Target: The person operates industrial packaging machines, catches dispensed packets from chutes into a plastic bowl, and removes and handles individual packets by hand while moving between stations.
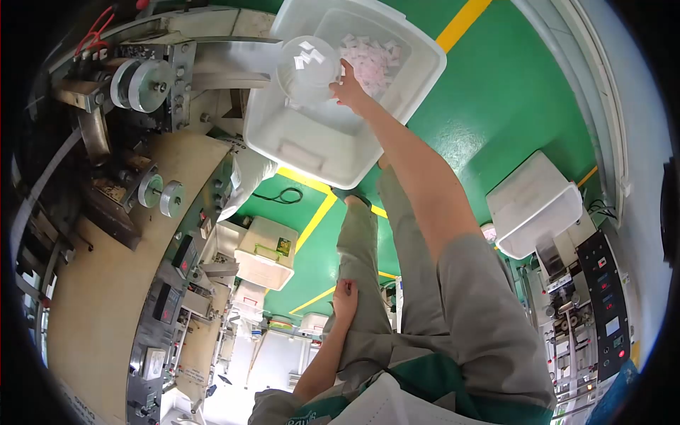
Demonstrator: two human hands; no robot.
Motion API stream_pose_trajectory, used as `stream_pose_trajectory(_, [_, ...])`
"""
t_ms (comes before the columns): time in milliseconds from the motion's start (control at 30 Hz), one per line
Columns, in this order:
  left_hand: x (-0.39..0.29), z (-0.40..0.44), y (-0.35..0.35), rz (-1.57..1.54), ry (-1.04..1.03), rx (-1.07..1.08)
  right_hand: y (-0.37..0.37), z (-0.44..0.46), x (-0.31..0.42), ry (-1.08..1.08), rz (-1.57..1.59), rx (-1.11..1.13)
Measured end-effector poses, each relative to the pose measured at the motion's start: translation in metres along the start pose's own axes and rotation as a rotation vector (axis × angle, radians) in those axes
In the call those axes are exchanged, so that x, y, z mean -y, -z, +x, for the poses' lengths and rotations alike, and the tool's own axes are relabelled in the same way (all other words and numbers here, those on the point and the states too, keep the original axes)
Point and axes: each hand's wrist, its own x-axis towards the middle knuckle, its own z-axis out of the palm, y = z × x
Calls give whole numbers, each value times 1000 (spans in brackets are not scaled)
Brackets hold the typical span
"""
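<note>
My right hand point(347, 88) reaches out and is closed on the rim of a round clear plastic tub point(312, 83). Several small white packets point(309, 54) lie in the tub. It is over a large translucent white bin point(283, 145), whose far right part holds a heap of small pinkish-white packets point(370, 64). My left hand point(345, 301) rests against my grey trouser leg point(360, 241), its fingers curled. Whether anything is inside those fingers is hidden.
On the left stands a machine with metal rollers point(150, 85), a metal chute point(234, 60) beside the bin and a tan worktop point(106, 283). Another white bin point(531, 202) is at right, near a black control panel point(605, 304). A cable point(283, 195) lies on the green floor.
</note>
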Motion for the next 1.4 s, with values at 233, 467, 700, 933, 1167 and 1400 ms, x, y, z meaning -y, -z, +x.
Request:
stream_pose_trajectory(233, [-4, 1, 4, -12, 89, 48, 4, 7, 1, -20, 31, 3])
stream_pose_trajectory(467, [4, 4, 4, 21, 58, 58, 7, 7, 4, -57, 54, 21])
stream_pose_trajectory(700, [0, 5, 8, 0, 76, 64, 3, 8, 6, -73, 25, 14])
stream_pose_trajectory(933, [4, 6, 9, 34, 84, 72, 5, 17, -1, -24, 36, -3])
stream_pose_trajectory(1167, [10, 7, 7, 13, 74, 68, 6, 11, 3, -39, 44, 5])
stream_pose_trajectory(1400, [7, 5, 6, -14, 73, 61, 6, 10, 0, -31, 60, 5])
